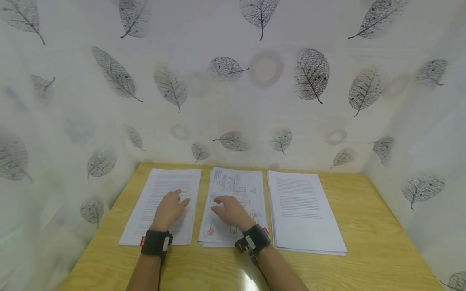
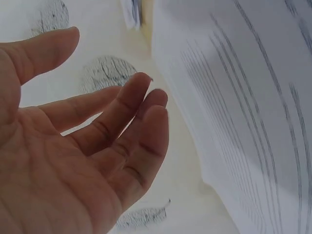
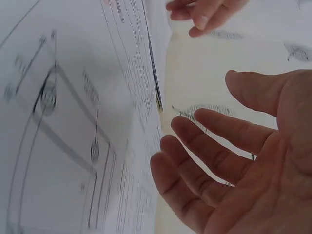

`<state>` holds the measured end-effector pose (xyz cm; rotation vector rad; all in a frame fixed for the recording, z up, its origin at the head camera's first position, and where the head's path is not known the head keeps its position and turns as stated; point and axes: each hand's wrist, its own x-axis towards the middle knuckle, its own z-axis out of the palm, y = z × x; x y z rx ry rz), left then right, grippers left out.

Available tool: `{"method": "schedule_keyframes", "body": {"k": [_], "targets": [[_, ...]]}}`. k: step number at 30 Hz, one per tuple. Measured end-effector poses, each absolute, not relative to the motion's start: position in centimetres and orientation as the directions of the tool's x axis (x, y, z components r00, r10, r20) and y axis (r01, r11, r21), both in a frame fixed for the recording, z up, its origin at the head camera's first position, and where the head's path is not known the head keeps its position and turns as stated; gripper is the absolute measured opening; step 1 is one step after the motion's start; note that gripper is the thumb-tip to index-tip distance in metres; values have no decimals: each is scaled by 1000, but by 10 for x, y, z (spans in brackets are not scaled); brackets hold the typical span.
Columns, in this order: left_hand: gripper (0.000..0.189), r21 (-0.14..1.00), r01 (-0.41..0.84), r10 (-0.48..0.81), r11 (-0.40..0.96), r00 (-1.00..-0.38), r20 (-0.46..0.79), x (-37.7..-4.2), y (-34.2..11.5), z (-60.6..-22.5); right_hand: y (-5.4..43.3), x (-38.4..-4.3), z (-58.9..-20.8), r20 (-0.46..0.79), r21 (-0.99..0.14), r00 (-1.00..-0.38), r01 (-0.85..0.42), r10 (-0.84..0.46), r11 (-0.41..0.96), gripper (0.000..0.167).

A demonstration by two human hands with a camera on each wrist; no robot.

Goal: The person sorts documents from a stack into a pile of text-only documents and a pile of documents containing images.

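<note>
Over the left stack of printed text sheets [image 1: 145, 230] my left hand [image 1: 169, 210] hovers with nothing in it. Its fingers [image 2: 134, 97] are loosely bent and the thumb stands apart, above the paper in the left wrist view. My right hand [image 1: 233, 212] is over the middle stack of technical drawings [image 1: 255, 178], whose top sheet carries line diagrams and a red stamp. The right wrist view shows that hand's relaxed fingers [image 3: 180, 190] spread a little, empty, beside the drawing sheet [image 3: 58, 161]. Both hands wear black wrist bands.
To the right lies another stack of printed text pages [image 1: 302, 230]. All the stacks rest on a yellow wood-grain table [image 1: 371, 226]. A pale curtain with a leaf print [image 1: 233, 109] hangs behind the table and along both sides.
</note>
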<state>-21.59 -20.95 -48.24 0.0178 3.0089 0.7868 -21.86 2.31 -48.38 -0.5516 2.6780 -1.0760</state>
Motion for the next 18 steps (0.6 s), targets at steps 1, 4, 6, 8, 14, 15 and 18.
{"method": "schedule_keyframes", "body": {"k": [1, 4, 6, 8, 14, 15, 18], "targets": [[61, 482, 5, 20, 876, -999, -27, -216, -215, -483, 16, -217, -484, -50, -690, -904, -276, -424, 669, 39], [64, 458, -4, 11, 889, -999, -30, -216, -230, -484, -1, -213, -486, -41, -668, -890, -314, -455, 674, 37], [64, 448, -17, -2, 894, -999, -34, -216, -238, -485, -10, -210, -487, -54, -680, -883, -310, -467, 664, 37], [62, 442, -34, -21, 896, -999, -34, -215, -245, -485, -17, -208, -488, -70, -673, -874, -315, -481, 669, 38], [53, 434, -90, -65, 896, -995, -72, -212, -261, -483, -35, -208, -493, -16, -463, -822, -499, -570, 733, 20], [54, 428, -106, -79, 898, -994, -81, -212, -264, -483, -38, -209, -495, 2, -412, -810, -535, -587, 737, 17], [61, 405, -183, -142, 896, -981, -130, -212, -273, -484, -42, -209, -497, 43, -275, -790, -597, -611, 753, 25]]}}
